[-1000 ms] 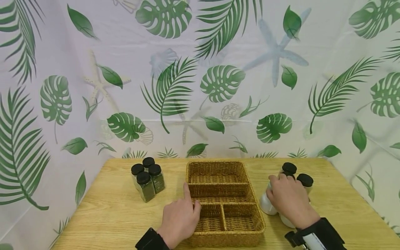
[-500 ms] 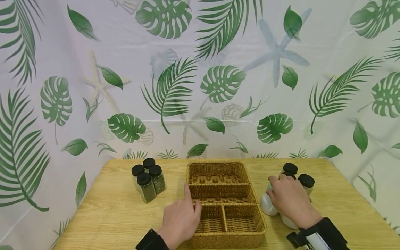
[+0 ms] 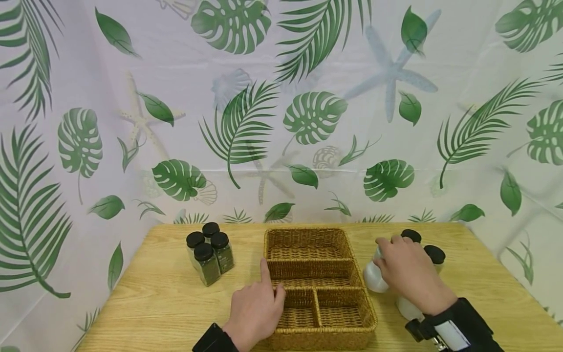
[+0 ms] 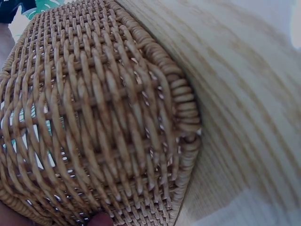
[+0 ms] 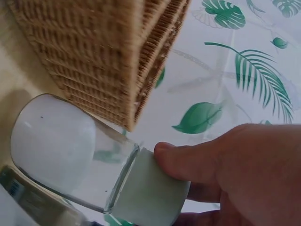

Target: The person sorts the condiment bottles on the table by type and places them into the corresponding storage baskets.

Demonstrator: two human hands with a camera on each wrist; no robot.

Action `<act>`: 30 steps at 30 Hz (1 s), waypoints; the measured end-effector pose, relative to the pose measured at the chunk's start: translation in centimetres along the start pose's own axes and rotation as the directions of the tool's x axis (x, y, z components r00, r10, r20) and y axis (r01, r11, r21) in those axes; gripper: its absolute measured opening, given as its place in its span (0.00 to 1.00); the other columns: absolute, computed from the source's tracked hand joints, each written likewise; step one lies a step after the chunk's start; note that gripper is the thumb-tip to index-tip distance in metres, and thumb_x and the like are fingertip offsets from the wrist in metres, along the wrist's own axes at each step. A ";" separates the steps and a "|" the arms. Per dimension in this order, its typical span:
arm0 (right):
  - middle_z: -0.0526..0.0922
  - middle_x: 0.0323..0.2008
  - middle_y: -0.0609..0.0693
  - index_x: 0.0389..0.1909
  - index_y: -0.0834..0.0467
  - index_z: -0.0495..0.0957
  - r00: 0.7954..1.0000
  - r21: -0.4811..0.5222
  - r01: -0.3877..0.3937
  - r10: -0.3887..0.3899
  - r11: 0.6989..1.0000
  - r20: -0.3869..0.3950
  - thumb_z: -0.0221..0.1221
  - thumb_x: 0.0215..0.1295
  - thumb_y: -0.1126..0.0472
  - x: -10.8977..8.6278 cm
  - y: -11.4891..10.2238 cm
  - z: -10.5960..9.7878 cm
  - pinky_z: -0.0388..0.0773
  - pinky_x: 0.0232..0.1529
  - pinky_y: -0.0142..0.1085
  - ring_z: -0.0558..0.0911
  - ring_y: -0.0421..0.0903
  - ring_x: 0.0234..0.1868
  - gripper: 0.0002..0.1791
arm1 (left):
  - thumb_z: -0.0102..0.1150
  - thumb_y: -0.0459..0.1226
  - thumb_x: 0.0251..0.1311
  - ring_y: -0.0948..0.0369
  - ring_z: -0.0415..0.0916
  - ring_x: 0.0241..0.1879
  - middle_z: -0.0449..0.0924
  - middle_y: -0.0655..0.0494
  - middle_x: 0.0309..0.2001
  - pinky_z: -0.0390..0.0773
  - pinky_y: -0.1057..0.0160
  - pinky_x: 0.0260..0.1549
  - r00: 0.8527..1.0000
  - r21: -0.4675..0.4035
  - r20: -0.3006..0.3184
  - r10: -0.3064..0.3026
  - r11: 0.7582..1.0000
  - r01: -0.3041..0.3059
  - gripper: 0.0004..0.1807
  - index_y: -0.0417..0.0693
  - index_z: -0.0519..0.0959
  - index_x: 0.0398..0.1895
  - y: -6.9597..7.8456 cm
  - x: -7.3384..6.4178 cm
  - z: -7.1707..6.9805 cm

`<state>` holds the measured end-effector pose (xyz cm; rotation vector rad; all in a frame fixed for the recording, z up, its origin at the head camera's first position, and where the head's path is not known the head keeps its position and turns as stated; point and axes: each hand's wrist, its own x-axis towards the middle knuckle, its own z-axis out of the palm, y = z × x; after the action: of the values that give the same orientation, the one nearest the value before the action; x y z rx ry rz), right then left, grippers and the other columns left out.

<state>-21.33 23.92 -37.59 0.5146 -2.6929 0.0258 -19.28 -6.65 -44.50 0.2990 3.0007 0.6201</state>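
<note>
A glass jar (image 5: 56, 141) of white contents, with a pale green lid (image 5: 150, 188), is gripped by its lid between the thumb and fingers of my right hand (image 3: 411, 274). In the head view, this jar (image 3: 375, 277) stands close to the right side of a brown wicker basket (image 3: 308, 259). At the basket's left side is my left hand (image 3: 255, 308), holding the wall with the index finger straight along the rim and the thumb over the inside. The left wrist view shows the basket's woven outer wall (image 4: 94, 103) up close, a fingertip (image 4: 101, 219) touching it.
More jars stand by my right hand, including a black-lidded one (image 3: 434, 254), another black lid (image 3: 411, 235) behind it and a white jar (image 3: 408, 308) partly hidden. Several black-lidded spice jars (image 3: 208, 264) cluster on the table (image 3: 154, 303) at left. A leaf-print cloth (image 3: 246, 205) hangs behind.
My right hand has shifted slightly, and the green-lidded jar has moved a little up and to the left in the head view, closer to the basket. My left hand keeps its place.
</note>
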 end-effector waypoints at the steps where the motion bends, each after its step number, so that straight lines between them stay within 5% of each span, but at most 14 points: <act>1: 0.79 0.27 0.63 0.43 0.69 0.79 1.000 0.001 0.006 -0.006 1.000 -0.010 0.67 0.53 0.61 0.2 0.0 -0.3 0.76 0.25 0.50 0.75 0.58 0.27 0.19 | 0.29 0.55 0.73 0.59 0.46 0.07 0.61 0.57 0.07 0.43 0.58 0.10 1.000 0.000 0.000 0.000 1.000 0.000 0.39 0.39 0.40 0.75 0.0 0.0 0.0; 17: 0.76 0.22 0.58 0.40 0.70 0.79 0.975 -0.028 0.137 -0.140 0.990 -0.171 0.66 0.52 0.66 3.6 -0.9 -4.2 0.72 0.21 0.46 0.72 0.53 0.21 0.15 | 0.29 0.56 0.72 0.59 0.45 0.07 0.61 0.57 0.07 0.42 0.58 0.10 1.000 -0.003 -0.011 0.001 1.000 -0.001 0.39 0.39 0.42 0.75 -0.1 0.0 0.0; 30: 0.78 0.27 0.60 0.44 0.69 0.79 0.970 0.001 0.188 -0.185 0.982 -0.155 0.66 0.55 0.64 6.9 -3.6 -5.2 0.75 0.29 0.50 0.75 0.57 0.28 0.17 | 0.28 0.56 0.72 0.59 0.47 0.07 0.61 0.57 0.07 0.42 0.58 0.11 1.000 0.005 -0.014 0.001 1.000 -0.001 0.39 0.40 0.41 0.75 0.0 -0.1 0.0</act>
<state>-23.91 18.62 -30.35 0.7377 -2.4857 0.0333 -19.19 -6.69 -44.54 0.2984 3.0160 0.6172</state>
